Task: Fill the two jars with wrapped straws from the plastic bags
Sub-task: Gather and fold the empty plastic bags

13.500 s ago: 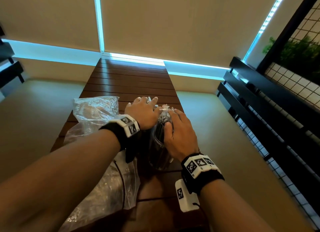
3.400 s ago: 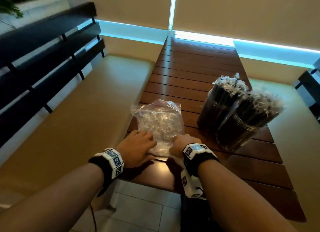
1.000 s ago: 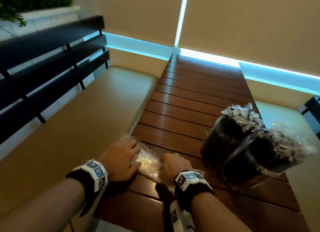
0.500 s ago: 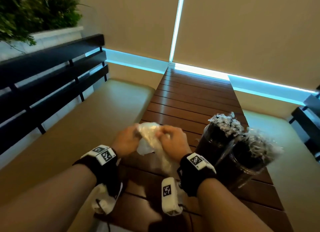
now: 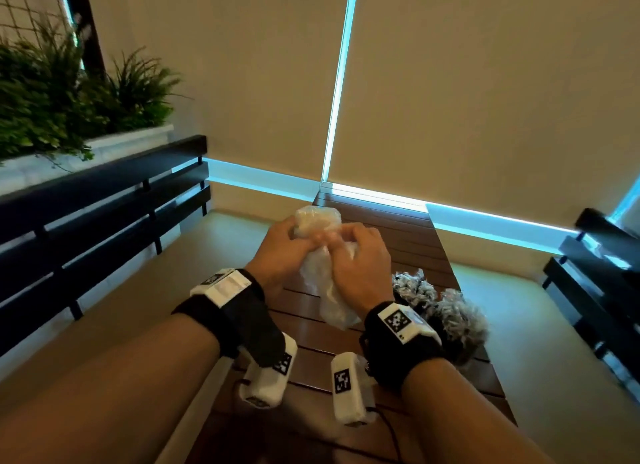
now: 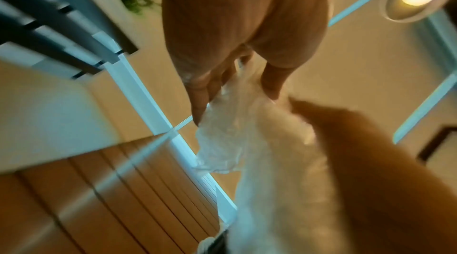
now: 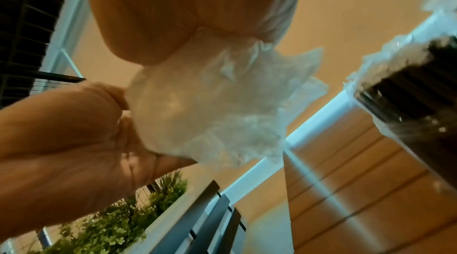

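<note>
Both hands hold a crumpled clear plastic bag in the air above the wooden table. My left hand grips its upper left part; my right hand grips it from the right, fingers curled into the plastic. The bag shows bunched and white between both palms in the right wrist view, and hangs from the left hand's fingers in the left wrist view. Two jars packed with dark wrapped straws stand on the table behind my right wrist. One jar appears at the right in the right wrist view.
Beige bench seats flank the table on both sides, with dark slatted backrests. A planter with green plants sits behind the left backrest. Roller blinds close off the far end of the table.
The bag lay flat on the table under both hands a second ago; both hands have gathered it up, crumpled it and lifted it higher. The head view has tilted upward.
</note>
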### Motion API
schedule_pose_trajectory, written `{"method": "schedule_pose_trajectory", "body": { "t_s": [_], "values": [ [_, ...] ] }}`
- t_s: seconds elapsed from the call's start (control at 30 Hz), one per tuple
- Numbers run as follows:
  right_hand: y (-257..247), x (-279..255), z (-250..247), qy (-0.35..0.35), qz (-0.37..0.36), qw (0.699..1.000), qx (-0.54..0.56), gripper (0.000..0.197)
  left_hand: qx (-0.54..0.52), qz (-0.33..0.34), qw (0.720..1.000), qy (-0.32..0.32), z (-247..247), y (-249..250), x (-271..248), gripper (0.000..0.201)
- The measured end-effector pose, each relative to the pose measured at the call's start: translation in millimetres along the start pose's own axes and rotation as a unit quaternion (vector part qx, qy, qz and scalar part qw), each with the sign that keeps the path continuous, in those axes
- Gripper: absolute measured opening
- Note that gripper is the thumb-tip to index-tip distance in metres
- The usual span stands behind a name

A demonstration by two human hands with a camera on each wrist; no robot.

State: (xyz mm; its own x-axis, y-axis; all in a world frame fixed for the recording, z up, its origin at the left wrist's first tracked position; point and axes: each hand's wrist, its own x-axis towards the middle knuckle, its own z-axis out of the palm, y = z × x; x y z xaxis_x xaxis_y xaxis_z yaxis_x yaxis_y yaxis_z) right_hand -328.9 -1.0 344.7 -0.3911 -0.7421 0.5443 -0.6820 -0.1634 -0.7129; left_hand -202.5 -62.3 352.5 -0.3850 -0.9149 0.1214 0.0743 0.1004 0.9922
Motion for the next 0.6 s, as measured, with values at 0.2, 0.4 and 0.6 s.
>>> {"method": "schedule_pose_trajectory", "body": {
  "t_s": [0.2,0.4,0.6],
  "values": [
    [-60.9,11.0,-45.5,0.109,0.045,0.988,0.096,0.042,0.069,0.078,0.995,-0.003,1.6,38.5,-25.8,0.037],
    [-102.7,23.7,-68.4,0.143,0.123,0.98,0.061,0.059,-0.077,0.032,0.987,-0.134,23.2,87.2,-53.0,0.035],
    [-123.3,27.3,-76.1,0.097,0.112,0.988,0.029,0.073,-0.077,0.063,0.982,-0.163,19.8,98.6,-58.8,0.062]
  ]
}}
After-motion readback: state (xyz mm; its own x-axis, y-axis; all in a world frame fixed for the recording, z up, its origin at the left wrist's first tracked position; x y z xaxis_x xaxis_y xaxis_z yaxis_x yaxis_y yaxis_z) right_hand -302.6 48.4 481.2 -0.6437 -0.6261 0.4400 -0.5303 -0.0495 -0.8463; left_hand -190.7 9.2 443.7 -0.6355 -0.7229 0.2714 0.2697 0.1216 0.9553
